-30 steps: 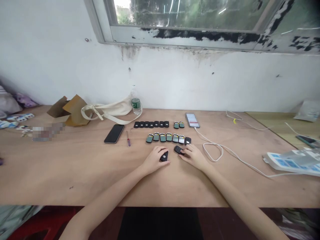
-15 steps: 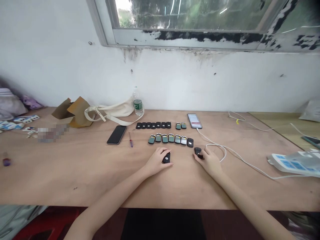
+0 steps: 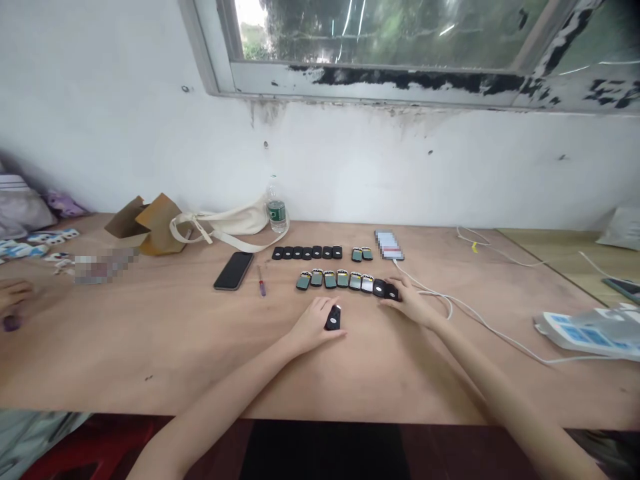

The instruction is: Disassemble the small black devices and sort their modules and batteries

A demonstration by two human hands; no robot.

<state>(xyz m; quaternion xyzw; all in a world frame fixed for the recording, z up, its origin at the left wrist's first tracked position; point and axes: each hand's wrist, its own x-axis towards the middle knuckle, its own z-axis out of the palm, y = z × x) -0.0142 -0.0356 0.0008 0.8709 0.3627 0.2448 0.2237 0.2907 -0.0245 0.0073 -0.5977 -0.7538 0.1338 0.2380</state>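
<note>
My left hand (image 3: 313, 325) rests on the table with thumb and fingers closed around a black key fob (image 3: 333, 320) bearing a small white oval mark. At the right end of the front row, my right hand (image 3: 411, 300) grips another black key fob (image 3: 391, 292). That fob lies against or right beside the row's last black fob (image 3: 379, 288). To its left run several opened fobs (image 3: 329, 278) with grey-green insides showing. Behind them is a row of several black fobs (image 3: 307, 253), and two more opened fobs (image 3: 362, 254) lie to the right of that row.
A dark phone (image 3: 234, 270) and a small screwdriver (image 3: 261, 281) lie left of the rows. A charging phone (image 3: 389, 245) trails a white cable (image 3: 480, 323) toward a power strip (image 3: 575, 330). At the left edge, another person's hand (image 3: 14, 293) is near a purple-handled tool (image 3: 11, 323).
My right hand has moved forward and slightly left, bringing its key fob to the front row's end. My left hand stays nearly in place. Another person's hand has appeared at the left edge.
</note>
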